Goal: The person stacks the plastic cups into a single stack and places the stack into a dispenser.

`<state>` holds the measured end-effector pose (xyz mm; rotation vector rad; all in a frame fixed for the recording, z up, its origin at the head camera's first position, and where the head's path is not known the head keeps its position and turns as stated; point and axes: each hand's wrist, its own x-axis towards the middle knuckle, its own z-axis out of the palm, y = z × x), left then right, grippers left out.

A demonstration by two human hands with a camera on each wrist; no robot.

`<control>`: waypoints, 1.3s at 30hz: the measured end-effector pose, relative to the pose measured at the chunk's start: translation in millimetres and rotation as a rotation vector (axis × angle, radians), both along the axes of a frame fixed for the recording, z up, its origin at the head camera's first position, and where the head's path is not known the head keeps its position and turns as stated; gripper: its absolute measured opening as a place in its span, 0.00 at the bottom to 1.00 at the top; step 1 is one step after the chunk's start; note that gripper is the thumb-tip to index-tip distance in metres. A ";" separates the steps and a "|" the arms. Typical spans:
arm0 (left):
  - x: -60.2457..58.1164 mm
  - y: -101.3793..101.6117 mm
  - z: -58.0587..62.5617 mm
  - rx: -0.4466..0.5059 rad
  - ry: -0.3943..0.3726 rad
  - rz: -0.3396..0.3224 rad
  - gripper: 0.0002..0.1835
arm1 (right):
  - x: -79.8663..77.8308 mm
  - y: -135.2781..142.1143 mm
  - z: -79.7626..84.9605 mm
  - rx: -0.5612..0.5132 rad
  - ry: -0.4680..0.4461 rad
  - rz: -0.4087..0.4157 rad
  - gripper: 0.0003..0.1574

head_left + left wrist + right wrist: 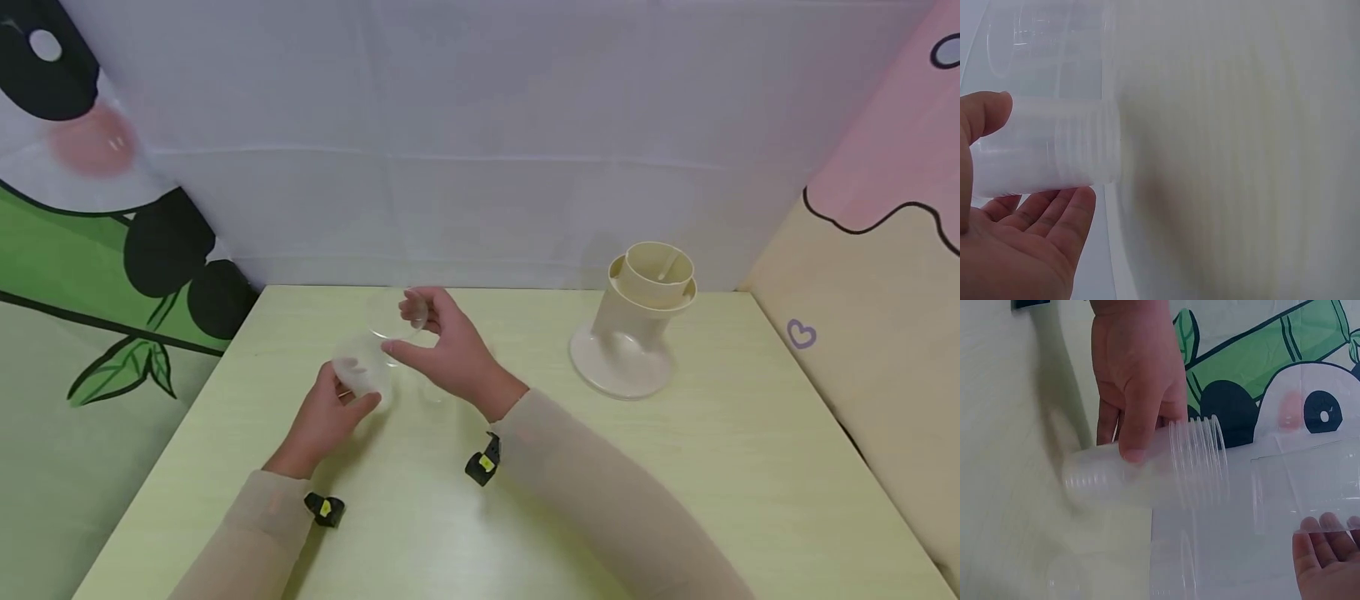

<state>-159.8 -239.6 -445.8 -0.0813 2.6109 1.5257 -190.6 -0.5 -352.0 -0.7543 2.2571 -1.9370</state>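
My left hand [324, 425] grips a stack of clear plastic cups [1129, 478], the thumb on one side and the fingers on the other. Several rims of the stack show in the right wrist view; in the left wrist view its ribbed end [1088, 144] is close over the table. My right hand [453, 354], farther forward and to the right, holds a clear plastic cylinder [1310, 478] between thumb and fingers. Through its wall some fingertips can be seen. Below and between the hands another clear, cup-like piece [1054, 47] stands on the table.
A cream-coloured holder [630, 321] stands at the back right of the pale wooden table [675, 500]. It has a round base, a tube and a ring-shaped top piece. Behind the table hangs a white cloth [487, 167], with printed cartoon panels to either side.
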 end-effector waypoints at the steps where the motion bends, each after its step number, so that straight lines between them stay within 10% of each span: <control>1: 0.1 -0.6 -0.5 0.004 0.002 -0.004 0.44 | 1.3 -4.0 0.8 0.004 -0.004 0.006 0.42; 39: 4.8 -5.2 0.0 -0.005 0.048 -0.071 0.43 | -9.7 -58.0 -15.2 0.162 -0.053 0.040 0.43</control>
